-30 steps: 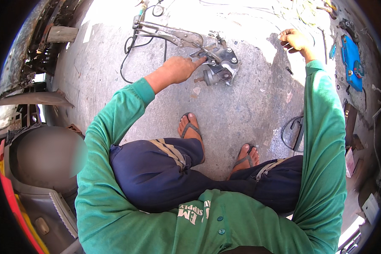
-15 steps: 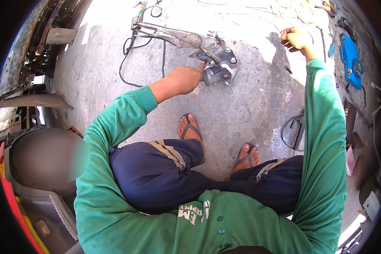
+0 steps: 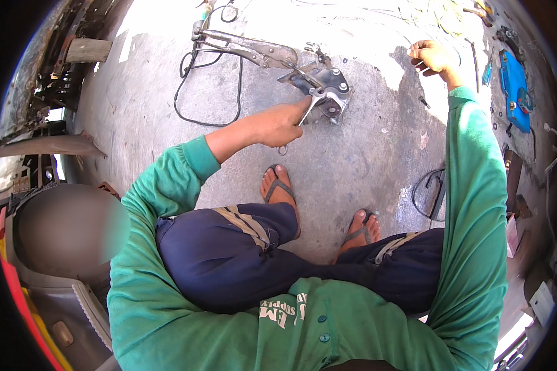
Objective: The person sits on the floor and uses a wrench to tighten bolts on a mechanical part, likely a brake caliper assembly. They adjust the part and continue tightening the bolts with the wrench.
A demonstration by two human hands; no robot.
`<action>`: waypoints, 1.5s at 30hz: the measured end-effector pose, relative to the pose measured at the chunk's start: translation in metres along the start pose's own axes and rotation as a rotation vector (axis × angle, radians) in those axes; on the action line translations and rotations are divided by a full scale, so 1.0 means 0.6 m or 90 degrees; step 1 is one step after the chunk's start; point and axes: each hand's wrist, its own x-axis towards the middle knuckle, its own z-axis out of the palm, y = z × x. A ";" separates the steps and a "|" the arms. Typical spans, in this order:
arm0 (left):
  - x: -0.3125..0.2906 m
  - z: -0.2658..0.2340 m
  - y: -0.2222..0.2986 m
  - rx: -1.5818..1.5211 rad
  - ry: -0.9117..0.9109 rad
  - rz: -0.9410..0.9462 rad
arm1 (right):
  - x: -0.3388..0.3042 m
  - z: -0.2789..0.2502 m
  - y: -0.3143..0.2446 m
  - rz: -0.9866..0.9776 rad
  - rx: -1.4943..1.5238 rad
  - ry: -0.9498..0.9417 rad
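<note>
Where the left hand (image 3: 281, 125) grips: its fingers are closed round the middle of a silver wrench (image 3: 308, 110), the ring end poking out just behind the fist.
Wrench's open end: ahead and to the right of the grip, over the near side of the metal assembly (image 3: 333, 80); whether it sits fully on a fastener cannot be told.
Metal assembly: on the concrete floor (image 3: 377, 148), just beyond the fist and slightly right.
Bolt heads (image 3: 343, 86): on the assembly's dark plate, farther forward and right of the grip, in place; none shows drawn out.
Locking pliers (image 3: 273, 53): ahead of the grip, handles pointing away to the left, nose end at the assembly.
Right hand (image 3: 432, 57): well right of the grip, fingers curled, away from the assembly; whether they pinch anything cannot be told.
Progress: the wrench is brought to the assembly, so the fastener work looks underway, not finished; how much turning is done or left does not show.
</note>
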 end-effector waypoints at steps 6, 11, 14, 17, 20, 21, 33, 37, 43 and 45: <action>0.015 0.005 -0.103 0.257 0.022 -0.013 | 0.001 -0.012 0.009 0.001 0.010 0.002; 0.034 0.000 -0.127 0.296 0.027 0.035 | 0.002 -0.008 0.010 -0.011 0.013 0.002; 0.035 -0.005 -0.127 0.309 0.041 0.032 | 0.000 -0.004 0.007 -0.016 0.020 0.007; 0.035 -0.006 -0.120 0.279 0.031 0.024 | 0.005 -0.005 0.007 -0.008 0.004 -0.006; 0.044 -0.001 -0.104 0.264 0.043 0.039 | 0.011 -0.002 0.011 -0.004 -0.012 -0.008; 0.047 -0.004 -0.082 0.054 0.006 -0.046 | 0.012 -0.001 0.012 -0.003 -0.016 -0.004; 0.011 0.004 -0.006 -0.374 -0.088 -0.115 | 0.012 0.003 0.017 0.004 -0.001 -0.021; 0.001 0.020 -0.068 0.222 0.024 -0.064 | 0.008 -0.004 0.020 0.005 0.024 0.004; 0.015 0.003 -0.091 0.251 -0.006 -0.055 | 0.004 -0.007 0.019 -0.015 0.012 0.001; 0.020 0.006 -0.104 0.291 0.046 -0.022 | 0.004 -0.006 0.014 -0.020 0.008 -0.002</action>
